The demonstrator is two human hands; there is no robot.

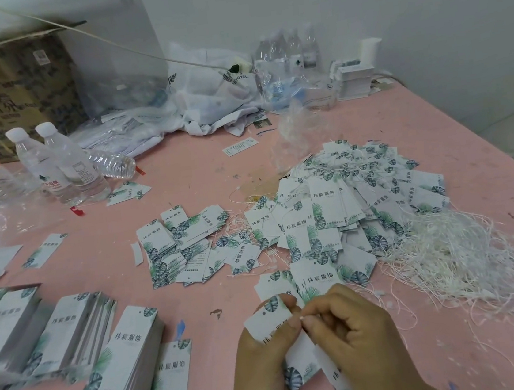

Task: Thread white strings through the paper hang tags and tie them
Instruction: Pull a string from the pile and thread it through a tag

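The left hand (260,351) grips a paper tag (268,317), and the right hand (350,322), touching it, pinches something tiny and white at the tag's edge, probably a string end. The tag's little hole sits just past the left thumb. The string could slip out or miss that hole. The loose strings (448,256) beyond the right hand could tangle up

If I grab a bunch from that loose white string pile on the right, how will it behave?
The strings look thin and limp, so they would likely droop and carry almost no weight. They lie crossed and tangled, so a grab would probably drag extra strands along. Some run under the tag pile, so pulling may shift those tags.
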